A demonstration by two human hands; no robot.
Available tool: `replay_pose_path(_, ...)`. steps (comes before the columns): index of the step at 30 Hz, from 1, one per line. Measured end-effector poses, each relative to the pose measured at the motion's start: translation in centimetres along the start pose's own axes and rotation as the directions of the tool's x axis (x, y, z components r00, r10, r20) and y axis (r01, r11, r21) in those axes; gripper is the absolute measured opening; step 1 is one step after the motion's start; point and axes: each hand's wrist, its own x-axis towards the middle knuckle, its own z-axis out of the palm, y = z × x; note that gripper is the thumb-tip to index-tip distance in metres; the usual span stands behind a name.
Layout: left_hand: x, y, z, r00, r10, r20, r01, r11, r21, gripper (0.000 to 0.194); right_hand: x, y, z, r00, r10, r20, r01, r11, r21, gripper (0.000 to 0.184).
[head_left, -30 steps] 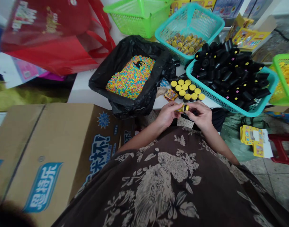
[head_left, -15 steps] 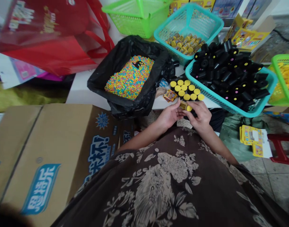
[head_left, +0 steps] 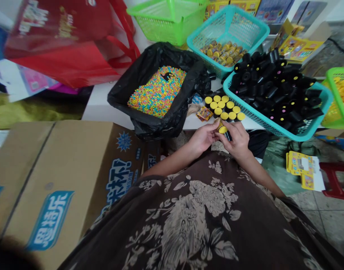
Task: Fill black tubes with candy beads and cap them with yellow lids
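Both hands meet just below the white table's front edge (head_left: 104, 112). My left hand (head_left: 202, 137) and my right hand (head_left: 237, 139) are closed together on one small yellow-capped tube (head_left: 222, 129), its cap facing up. Just beyond the fingers, several more yellow-capped tubes (head_left: 223, 107) stand upright in a cluster on the table. A small orange sticker sheet (head_left: 205, 113) lies to their left.
A black bag of coloured candy beads (head_left: 157, 92) sits left of the cluster. A teal basket of black tubes (head_left: 275, 93) is on the right, another teal basket with labelled tubes (head_left: 225, 50) behind, green baskets (head_left: 166, 18) beyond. A cardboard box (head_left: 62, 176) stands at left.
The tube has turned from lying sideways between the hands to cap-up, and both hands have moved slightly up toward the table edge.
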Motion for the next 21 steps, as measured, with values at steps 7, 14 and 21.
replay_pose_path(7,0.13,0.01,0.18,1.0,-0.009,-0.004,0.009,1.0,-0.007,0.009,0.15,-0.25,-0.01,0.99,0.123,0.066,-0.128,0.989,0.077,0.04)
replay_pose_path(14,-0.11,-0.45,0.44,0.999,-0.044,-0.027,0.045,0.999,0.017,0.014,-0.04,-0.12,0.23,0.994,0.105,0.012,-0.106,0.989,0.099,0.031)
replay_pose_path(21,-0.22,-0.48,0.32,0.999,-0.004,-0.039,0.008,0.995,0.101,0.021,-0.07,0.34,-0.18,0.996,0.085,0.04,-0.087,0.995,0.045,0.03)
